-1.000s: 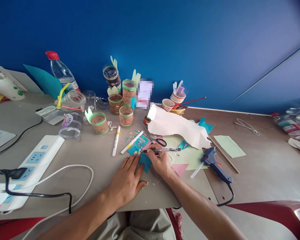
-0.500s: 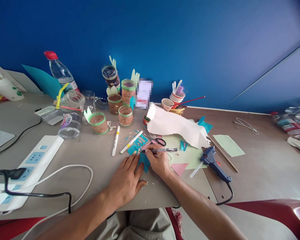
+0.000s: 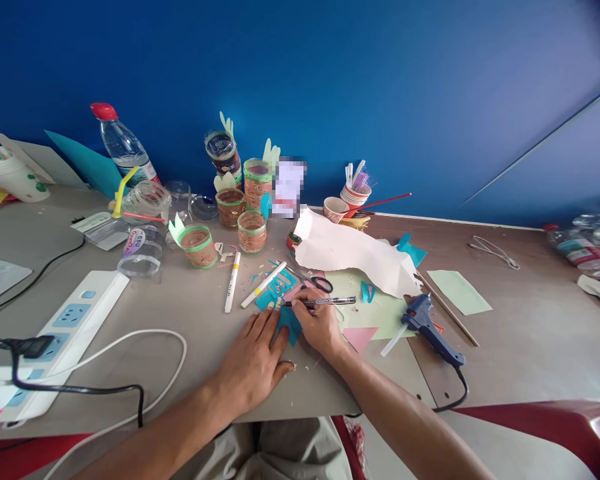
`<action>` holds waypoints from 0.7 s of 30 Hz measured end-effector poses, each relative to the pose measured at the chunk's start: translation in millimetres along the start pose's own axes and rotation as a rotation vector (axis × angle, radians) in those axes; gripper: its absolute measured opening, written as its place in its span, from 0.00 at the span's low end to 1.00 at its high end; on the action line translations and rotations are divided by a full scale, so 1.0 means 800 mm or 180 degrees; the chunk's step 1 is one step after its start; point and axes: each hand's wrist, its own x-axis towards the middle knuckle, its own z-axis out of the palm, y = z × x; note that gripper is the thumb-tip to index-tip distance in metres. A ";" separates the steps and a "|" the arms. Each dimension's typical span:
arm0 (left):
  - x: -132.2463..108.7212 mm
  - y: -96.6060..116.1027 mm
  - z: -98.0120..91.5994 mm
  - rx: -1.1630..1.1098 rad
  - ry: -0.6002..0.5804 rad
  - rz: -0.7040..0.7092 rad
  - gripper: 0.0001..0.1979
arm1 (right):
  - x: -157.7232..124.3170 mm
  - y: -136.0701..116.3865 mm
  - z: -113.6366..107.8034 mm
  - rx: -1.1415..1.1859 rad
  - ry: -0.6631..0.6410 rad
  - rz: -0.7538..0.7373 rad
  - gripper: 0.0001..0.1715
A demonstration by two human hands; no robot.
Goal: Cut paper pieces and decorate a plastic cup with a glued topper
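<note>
My right hand (image 3: 317, 325) is closed round a dark pen (image 3: 333, 301), its tip end over the blue paper (image 3: 289, 323). Flat on the table, my left hand (image 3: 253, 353) lies open, with fingertips touching the edge of that paper. Small pale bits lie by the pen tip; what they are I cannot make out. Just beyond my hands are two white markers, one with a yellow band (image 3: 233, 283) and one with a green end (image 3: 263, 285). Black-handled scissors (image 3: 321, 284) rest above my right hand, partly over pink paper.
A blue glue gun (image 3: 433, 327) and a wooden stick (image 3: 450, 312) lie to the right, near crumpled white paper (image 3: 355, 250). Several twine-wrapped cups, one with green rims (image 3: 199, 248), stand behind. At left are a power strip (image 3: 65, 333), a white cable (image 3: 180, 360) and a red-capped bottle (image 3: 125, 143).
The whole view has shifted very slightly. Both hands, the pen and the blue paper stay in nearly the same places.
</note>
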 end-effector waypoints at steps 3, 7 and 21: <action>0.000 0.000 0.000 0.0021 -0.0009 0.0009 0.27 | 0.000 0.000 0.000 0.0007 -0.0008 0.0015 0.09; 0.000 0.001 0.001 0.0013 -0.0001 -0.0014 0.27 | -0.001 0.002 0.000 0.0010 -0.0005 0.0030 0.09; 0.001 0.001 0.000 0.0039 0.0011 -0.0016 0.27 | -0.001 0.003 0.000 -0.0026 -0.0037 0.0018 0.08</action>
